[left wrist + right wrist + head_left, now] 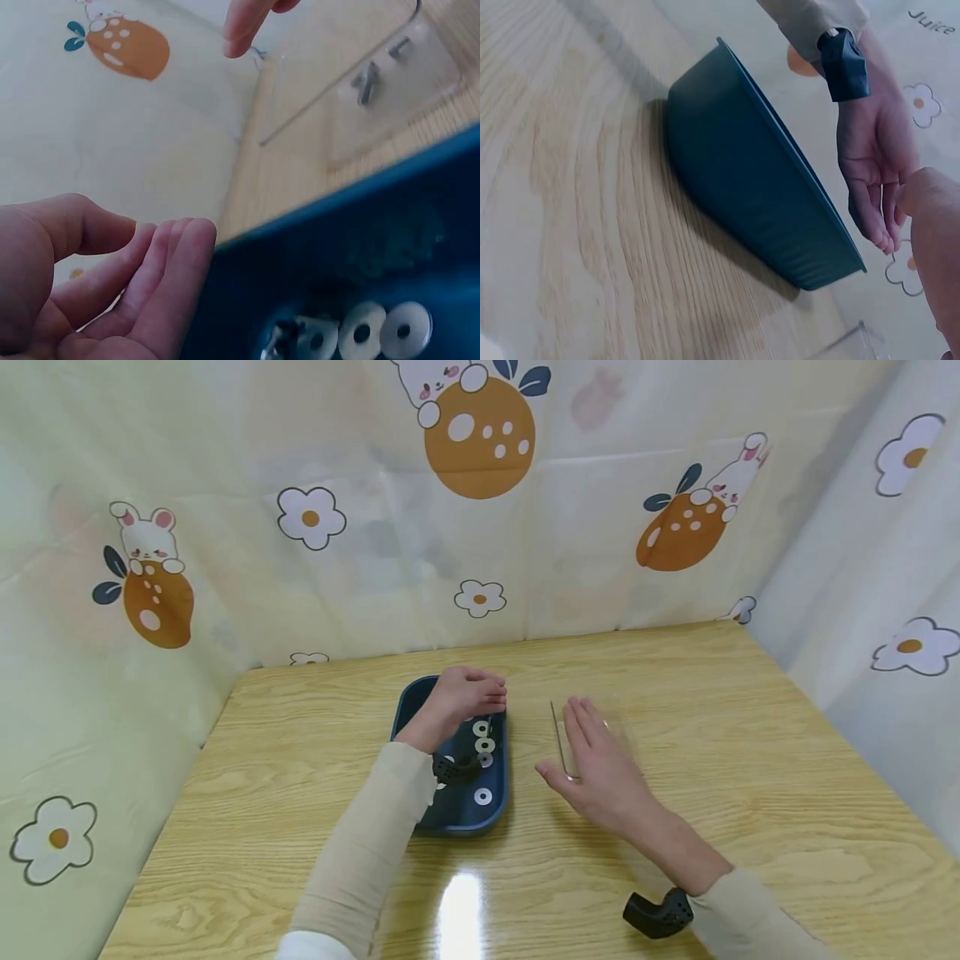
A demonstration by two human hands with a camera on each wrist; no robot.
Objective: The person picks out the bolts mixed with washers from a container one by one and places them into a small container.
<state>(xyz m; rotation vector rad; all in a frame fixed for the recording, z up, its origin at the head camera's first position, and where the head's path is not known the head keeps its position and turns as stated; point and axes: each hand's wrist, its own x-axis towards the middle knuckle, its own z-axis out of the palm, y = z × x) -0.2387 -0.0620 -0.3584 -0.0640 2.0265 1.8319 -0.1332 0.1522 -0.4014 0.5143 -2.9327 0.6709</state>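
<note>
Above a dark blue plastic bin [493, 814] hovers my left hand [459, 697], its fingers loosely bent and thumb close to the index finger. Nothing shows between them in the left wrist view. Inside the bin lie several flat metal washers [483, 796] and a small cluster of metal hardware [279, 341]. My right hand [600, 768] is held out with straight fingers over a thin L-shaped metal rod [557, 735] and a clear plastic tray [442, 67]. Small metal screws [366, 82] lie in that tray, mostly hidden by the hand in the head view.
Everything stands on a wood-grain table [300, 827]. A patterned cloth [360, 585] hangs along its back and sides. Black wrist-worn cameras [658, 914] sit on both arms; the left one overlaps the bin in the head view.
</note>
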